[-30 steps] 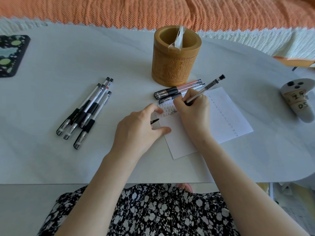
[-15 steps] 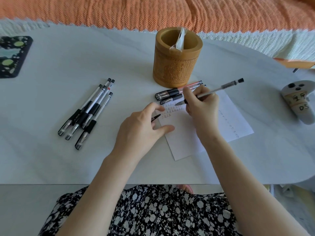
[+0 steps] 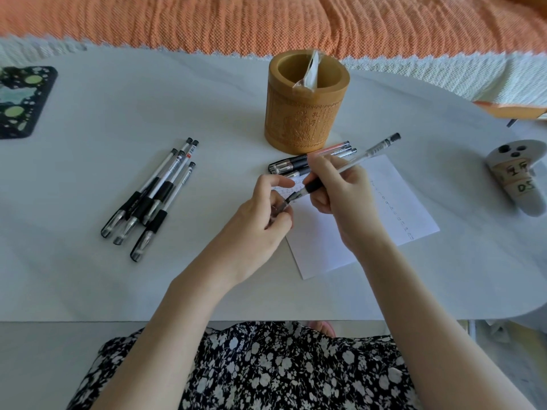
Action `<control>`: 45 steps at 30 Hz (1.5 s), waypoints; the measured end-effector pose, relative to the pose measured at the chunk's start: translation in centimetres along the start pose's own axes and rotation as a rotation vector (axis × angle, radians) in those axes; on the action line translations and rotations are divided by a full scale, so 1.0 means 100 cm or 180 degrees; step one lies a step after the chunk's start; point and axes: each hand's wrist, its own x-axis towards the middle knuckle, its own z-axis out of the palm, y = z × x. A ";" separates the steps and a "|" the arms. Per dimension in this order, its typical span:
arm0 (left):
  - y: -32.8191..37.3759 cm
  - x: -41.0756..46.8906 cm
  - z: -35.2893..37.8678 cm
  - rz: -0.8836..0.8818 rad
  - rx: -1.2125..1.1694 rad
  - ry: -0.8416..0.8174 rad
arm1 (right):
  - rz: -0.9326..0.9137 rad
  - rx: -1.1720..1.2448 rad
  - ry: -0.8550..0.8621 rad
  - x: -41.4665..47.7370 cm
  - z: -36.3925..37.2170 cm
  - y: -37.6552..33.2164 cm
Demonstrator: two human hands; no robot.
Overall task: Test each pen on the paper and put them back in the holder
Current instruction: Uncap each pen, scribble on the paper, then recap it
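My right hand (image 3: 340, 196) grips a clear pen with a black grip (image 3: 355, 162), its tip pointing down-left toward my left hand (image 3: 260, 223). The left hand pinches the pen's clear cap (image 3: 281, 207) just at the tip. Both hands hover over the white paper (image 3: 384, 208), which carries rows of small pen marks. The carved bamboo holder (image 3: 306, 113) stands behind the paper with only a scrap of white wrapper inside. Several capped pens (image 3: 154, 196) lie in a bundle at the left. A few more pens (image 3: 291, 165) lie between the holder and the paper.
A dark patterned pad (image 3: 20, 99) sits at the table's far left. A grey game controller with labels (image 3: 515, 176) lies at the right edge. An orange blanket (image 3: 266, 22) runs along the back. The table's front edge is close to my lap.
The right hand lifted the pen off the paper and swung its tip toward the left hand. The left hand rose from the paper and brought the cap up to the pen tip.
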 end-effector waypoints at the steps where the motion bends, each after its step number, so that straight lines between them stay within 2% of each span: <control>1: 0.000 0.000 0.000 0.0032 0.0006 -0.0007 | -0.0015 -0.0059 -0.0024 0.000 0.001 0.000; 8: 0.002 0.000 0.002 0.0186 -0.0008 0.0019 | 0.0190 -0.0282 -0.0565 -0.003 0.000 0.000; 16: 0.001 0.004 -0.004 0.0376 -0.0090 0.1036 | 0.0206 0.0028 -0.1073 0.000 -0.012 -0.004; 23: 0.003 0.003 -0.003 0.0478 -0.0450 0.1320 | 0.0339 0.0267 -0.0736 0.001 -0.016 -0.001; 26: 0.002 0.004 -0.003 0.0391 -0.0563 0.1542 | 0.0202 0.0069 -0.0661 0.001 -0.015 0.000; 30: -0.001 0.002 0.000 0.0328 -0.0562 0.1566 | 0.0082 -0.0134 -0.0435 -0.001 -0.011 0.002; 40: -0.002 0.003 0.004 0.0307 -0.0700 0.1547 | 0.0240 -0.0254 -0.0310 -0.005 -0.009 0.000; 45: -0.001 0.011 0.003 0.0309 -0.0478 0.1628 | 0.0329 0.0194 -0.0243 -0.002 -0.003 0.004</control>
